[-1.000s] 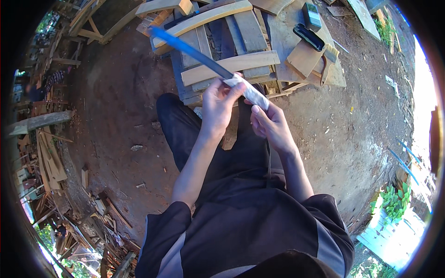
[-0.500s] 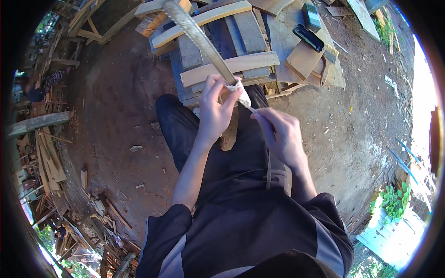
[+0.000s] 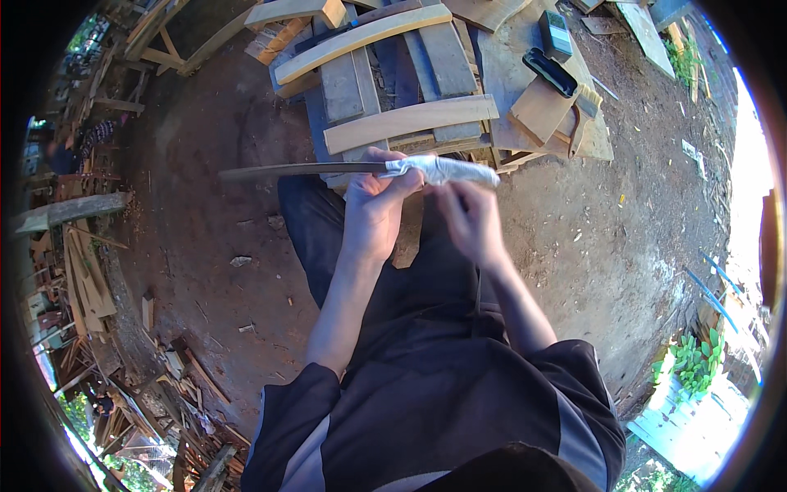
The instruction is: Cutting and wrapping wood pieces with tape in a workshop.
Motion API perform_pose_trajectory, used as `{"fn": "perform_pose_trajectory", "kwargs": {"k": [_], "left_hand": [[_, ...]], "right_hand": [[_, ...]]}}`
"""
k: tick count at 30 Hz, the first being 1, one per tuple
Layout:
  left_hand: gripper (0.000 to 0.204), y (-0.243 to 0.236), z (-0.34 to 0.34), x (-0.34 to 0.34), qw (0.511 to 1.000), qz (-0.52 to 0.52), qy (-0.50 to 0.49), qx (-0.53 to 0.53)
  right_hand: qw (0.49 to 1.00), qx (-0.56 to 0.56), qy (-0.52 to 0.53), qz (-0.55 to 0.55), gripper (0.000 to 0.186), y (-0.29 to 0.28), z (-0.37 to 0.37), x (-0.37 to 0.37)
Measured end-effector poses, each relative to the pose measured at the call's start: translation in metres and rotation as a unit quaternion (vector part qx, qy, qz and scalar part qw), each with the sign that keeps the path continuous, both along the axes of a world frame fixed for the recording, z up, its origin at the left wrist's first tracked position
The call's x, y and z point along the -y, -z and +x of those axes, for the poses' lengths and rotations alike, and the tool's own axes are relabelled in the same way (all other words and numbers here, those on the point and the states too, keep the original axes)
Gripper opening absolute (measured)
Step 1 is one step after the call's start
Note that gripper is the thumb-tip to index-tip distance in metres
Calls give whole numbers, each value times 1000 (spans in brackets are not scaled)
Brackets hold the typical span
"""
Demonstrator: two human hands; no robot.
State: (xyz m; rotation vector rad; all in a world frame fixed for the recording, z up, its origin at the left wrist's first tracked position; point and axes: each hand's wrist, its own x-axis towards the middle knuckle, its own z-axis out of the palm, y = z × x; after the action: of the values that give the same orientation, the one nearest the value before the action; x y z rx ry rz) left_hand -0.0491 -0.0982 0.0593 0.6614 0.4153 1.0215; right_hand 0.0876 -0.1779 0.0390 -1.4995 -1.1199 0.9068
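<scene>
A long, thin metal blade [image 3: 303, 169] lies almost level across my view, its tip pointing left. Its handle end is bound in a white wrapping [image 3: 459, 170] that looks like cloth or a soft strip. My left hand [image 3: 375, 201] is closed round the point where blade and wrapping meet, thumb on the near side. Just under the wrapped handle, my right hand [image 3: 471, 217] has its fingers pinched together against the white wrapping. Motion blurs this hand a little, and the loose end of the strip is hard to make out.
Beyond my knees stands a low stack of planks [image 3: 410, 119] with curved wooden pieces on top. To its right, a black open case [image 3: 549, 72] and a dark box [image 3: 556, 35] rest on boards. Scrap wood [image 3: 86, 279] is heaped at the left, and a leafy plant [image 3: 695, 361] grows at right.
The blade has swung from pointing away from me to pointing left, and the wrapped handle now extends right. My right hand has moved up and slightly left, close to the handle.
</scene>
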Motion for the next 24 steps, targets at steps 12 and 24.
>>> {"fn": "perform_pose_trajectory", "kwargs": {"k": [12, 24], "left_hand": [[16, 35, -9, 5, 978, 128, 86, -142], [23, 30, -27, 32, 953, -21, 271, -134]], "right_hand": [[960, 225, -148, 79, 8, -53, -1, 18], [973, 123, -195, 19, 10, -51, 43, 1]]}}
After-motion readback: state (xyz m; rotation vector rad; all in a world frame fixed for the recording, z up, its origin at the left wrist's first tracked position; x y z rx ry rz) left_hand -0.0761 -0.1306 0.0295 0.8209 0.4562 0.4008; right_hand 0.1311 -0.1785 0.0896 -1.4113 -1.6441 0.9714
